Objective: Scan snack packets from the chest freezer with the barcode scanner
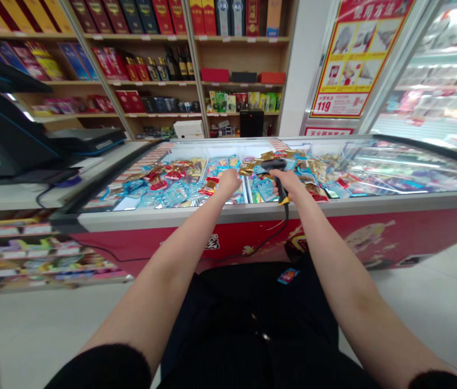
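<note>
Right hand grips the scanner, probably light and stiff, by its handle; left hand curled, contents unclear.

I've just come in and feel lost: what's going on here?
A person is working at a chest freezer full of small packets. Their right hand grips a corded handheld scanner, its cable hanging in front of the freezer. Their left hand is beside it, over the packets; whether it holds one is unclear.
</note>
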The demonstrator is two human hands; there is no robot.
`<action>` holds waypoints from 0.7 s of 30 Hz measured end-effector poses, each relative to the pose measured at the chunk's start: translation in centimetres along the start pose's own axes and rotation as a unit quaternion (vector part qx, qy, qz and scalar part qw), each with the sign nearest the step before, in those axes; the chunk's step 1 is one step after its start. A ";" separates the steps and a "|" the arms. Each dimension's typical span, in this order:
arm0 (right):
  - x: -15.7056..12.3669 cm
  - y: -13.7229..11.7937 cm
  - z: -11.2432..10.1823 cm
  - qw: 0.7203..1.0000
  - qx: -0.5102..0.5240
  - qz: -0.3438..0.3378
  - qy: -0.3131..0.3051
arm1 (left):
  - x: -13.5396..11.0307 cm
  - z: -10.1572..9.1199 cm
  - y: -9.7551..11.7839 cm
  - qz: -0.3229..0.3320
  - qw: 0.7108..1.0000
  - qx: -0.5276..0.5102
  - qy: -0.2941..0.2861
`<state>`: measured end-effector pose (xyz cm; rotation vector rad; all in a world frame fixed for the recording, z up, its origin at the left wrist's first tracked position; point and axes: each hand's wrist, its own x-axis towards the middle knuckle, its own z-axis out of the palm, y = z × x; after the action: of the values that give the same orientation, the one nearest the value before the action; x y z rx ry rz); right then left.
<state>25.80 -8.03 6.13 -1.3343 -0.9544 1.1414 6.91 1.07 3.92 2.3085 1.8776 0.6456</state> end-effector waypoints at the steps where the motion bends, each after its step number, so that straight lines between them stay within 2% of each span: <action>1: -0.1 0.0 0.5 1.000 -0.003 0.001 -0.005 | -0.1 -0.5 -0.6 -0.012 0.999 0.028 -0.009; 5: -0.5 0.0 2.7 1.000 -0.020 0.005 -0.020 | -0.7 -1.9 -2.9 -0.046 0.994 0.083 -0.063; 11: -0.9 0.4 5.9 0.997 -0.042 0.015 -0.059 | -1.6 -1.9 -4.3 -0.060 0.990 0.090 -0.090; 18: -0.8 1.1 7.9 0.994 -0.066 0.004 -0.082 | -1.2 -2.8 -4.7 -0.083 0.991 0.019 -0.099; 21: -0.7 1.2 8.2 0.994 -0.074 0.006 -0.084 | -0.8 -2.6 -5.4 -0.098 0.989 -0.076 -0.075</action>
<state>17.53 -7.01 5.38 -1.3773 -1.1743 1.2265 0.88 1.09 4.23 1.9902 1.8839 0.5536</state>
